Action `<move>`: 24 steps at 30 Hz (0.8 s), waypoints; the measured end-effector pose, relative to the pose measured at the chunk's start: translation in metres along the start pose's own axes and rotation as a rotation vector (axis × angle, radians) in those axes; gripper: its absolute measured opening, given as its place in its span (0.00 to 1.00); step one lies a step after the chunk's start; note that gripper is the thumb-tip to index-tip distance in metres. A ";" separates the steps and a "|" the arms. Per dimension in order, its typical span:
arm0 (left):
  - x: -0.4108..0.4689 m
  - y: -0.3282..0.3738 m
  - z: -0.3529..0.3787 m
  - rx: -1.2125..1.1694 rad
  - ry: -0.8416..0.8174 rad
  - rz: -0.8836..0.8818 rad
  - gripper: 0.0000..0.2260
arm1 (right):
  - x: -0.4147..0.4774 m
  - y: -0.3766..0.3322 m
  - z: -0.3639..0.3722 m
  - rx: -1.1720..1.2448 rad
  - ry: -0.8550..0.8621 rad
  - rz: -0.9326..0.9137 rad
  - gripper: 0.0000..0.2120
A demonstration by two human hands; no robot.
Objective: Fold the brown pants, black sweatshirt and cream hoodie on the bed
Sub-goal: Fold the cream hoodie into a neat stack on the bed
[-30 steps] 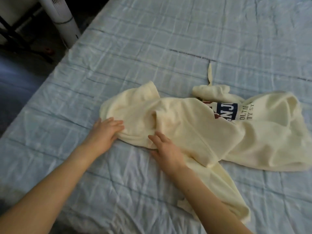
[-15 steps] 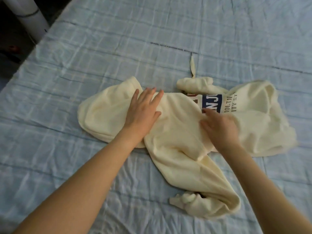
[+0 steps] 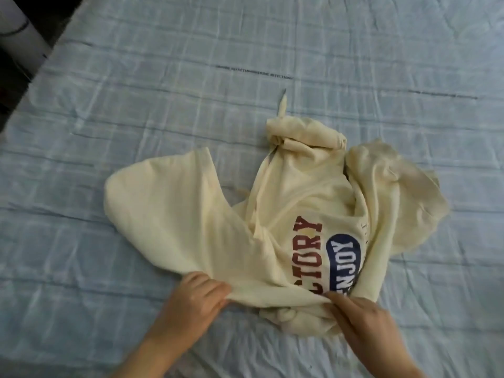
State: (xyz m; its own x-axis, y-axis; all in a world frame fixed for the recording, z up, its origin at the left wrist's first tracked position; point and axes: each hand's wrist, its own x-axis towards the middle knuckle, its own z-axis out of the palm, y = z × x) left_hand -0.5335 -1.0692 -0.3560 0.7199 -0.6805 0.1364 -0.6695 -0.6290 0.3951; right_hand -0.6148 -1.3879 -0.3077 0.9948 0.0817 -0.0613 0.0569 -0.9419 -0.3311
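Both hands, left hand [image 3: 197, 296] and right hand [image 3: 362, 317], pinch the cream hoodie [image 3: 245, 222] at its near edge on the bed [image 3: 136, 77]; the bunched sleeve beneath risks a lumpy fold

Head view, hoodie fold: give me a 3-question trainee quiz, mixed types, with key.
1. True or false: both hands grip the near edge of the cream hoodie.
2. Multiple choice: the blue patch reads A) ENJOY B) SPORT C) TEAM.
3. Fill in: the hoodie lies on a light blue ____ sheet.

Key: 1 true, the left hand and right hand pinch the fabric; 2 A; 3 checked.
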 end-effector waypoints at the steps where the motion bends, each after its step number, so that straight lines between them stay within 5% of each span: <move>1: -0.001 0.007 0.005 0.012 -0.109 -0.016 0.07 | -0.003 -0.002 0.004 -0.005 -0.031 0.007 0.04; 4: 0.017 0.018 -0.002 -0.013 -0.275 -0.145 0.11 | 0.011 -0.007 -0.005 0.051 -0.095 0.019 0.10; 10: 0.112 0.014 -0.044 -0.115 0.125 -0.199 0.09 | 0.104 0.005 -0.042 0.069 0.111 -0.113 0.18; 14: 0.185 0.010 -0.028 -0.214 0.175 -0.310 0.09 | 0.180 0.041 -0.037 -0.134 0.012 -0.169 0.21; 18: 0.236 0.002 0.009 -0.304 0.070 -0.436 0.18 | 0.209 0.094 -0.020 -0.297 -0.211 0.048 0.26; 24: 0.263 -0.022 0.035 -0.283 0.158 -0.518 0.24 | 0.175 0.123 -0.019 -0.164 -0.237 0.107 0.28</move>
State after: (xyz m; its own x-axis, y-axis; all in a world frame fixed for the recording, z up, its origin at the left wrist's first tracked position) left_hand -0.3357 -1.2475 -0.3612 0.9719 -0.2349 -0.0137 -0.1656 -0.7242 0.6694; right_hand -0.4318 -1.4958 -0.3409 0.9495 0.0345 -0.3120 -0.0153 -0.9877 -0.1559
